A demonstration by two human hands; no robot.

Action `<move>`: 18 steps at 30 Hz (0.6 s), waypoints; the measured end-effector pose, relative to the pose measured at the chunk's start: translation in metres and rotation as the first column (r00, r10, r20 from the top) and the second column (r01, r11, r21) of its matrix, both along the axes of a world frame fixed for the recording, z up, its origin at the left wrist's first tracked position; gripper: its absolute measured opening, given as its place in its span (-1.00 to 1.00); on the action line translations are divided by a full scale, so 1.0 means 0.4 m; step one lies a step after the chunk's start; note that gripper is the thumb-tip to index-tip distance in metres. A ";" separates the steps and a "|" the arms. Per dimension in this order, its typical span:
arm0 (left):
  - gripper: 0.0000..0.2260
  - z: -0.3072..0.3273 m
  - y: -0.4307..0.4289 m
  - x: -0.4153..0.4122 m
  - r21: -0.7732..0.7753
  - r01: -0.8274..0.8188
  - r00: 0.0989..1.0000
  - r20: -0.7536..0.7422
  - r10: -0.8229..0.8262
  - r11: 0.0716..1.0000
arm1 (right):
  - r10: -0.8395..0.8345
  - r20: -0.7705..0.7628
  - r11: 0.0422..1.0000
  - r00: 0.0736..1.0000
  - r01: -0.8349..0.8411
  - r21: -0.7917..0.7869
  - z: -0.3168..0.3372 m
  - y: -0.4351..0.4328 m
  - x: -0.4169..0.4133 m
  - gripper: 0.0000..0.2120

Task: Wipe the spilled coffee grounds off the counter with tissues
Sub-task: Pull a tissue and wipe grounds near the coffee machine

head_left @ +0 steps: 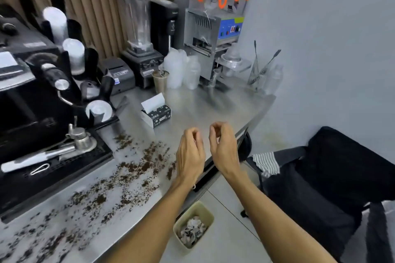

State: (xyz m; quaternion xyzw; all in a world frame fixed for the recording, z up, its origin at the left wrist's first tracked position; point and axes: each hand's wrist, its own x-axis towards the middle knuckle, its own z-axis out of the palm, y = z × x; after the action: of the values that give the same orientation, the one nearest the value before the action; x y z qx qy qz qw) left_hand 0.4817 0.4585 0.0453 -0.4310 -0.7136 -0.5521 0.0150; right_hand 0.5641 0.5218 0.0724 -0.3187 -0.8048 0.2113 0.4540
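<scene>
Dark coffee grounds (128, 173) lie scattered in a long band across the steel counter (201, 111), from the middle down to the lower left. A dark tissue box (157, 114) with a white tissue sticking up stands on the counter beyond the grounds. My left hand (190, 153) and my right hand (223, 145) hover side by side above the counter's front edge, to the right of the grounds. Both have loosely curled fingers, and no tissue shows in either.
A black espresso machine (32, 96) with a drip tray and portafilter fills the left. A blender (137, 28), receipt printer, plastic cups and cup sealer (210, 34) line the back. A beige bin (193, 224) holding crumpled tissues sits on the floor. A black chair (333, 177) stands right.
</scene>
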 end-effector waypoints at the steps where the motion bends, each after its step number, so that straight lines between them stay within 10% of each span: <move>1: -0.84 0.037 -0.009 -0.019 0.039 -0.032 0.999 -0.005 0.033 0.999 | 0.028 0.009 0.999 1.000 -0.028 0.036 0.038 -0.007 -0.024 -0.93; 8: -0.86 0.180 -0.231 -0.240 0.220 -0.254 0.967 0.060 0.247 0.942 | 0.326 -0.001 0.927 0.945 -0.319 0.196 0.188 -0.195 -0.298 -0.98; 18: -0.91 0.042 -0.808 -0.625 0.096 -0.647 0.762 0.044 0.646 0.756 | 0.660 0.075 0.743 0.747 -0.665 0.077 0.052 -0.673 -0.724 -0.90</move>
State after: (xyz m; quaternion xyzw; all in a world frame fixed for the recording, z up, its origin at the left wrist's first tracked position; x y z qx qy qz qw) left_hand 0.2315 0.1353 0.0623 -0.1546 -0.7884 -0.5515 0.2244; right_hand 0.2746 0.2527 0.0931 0.0062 -0.8844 0.3117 0.3472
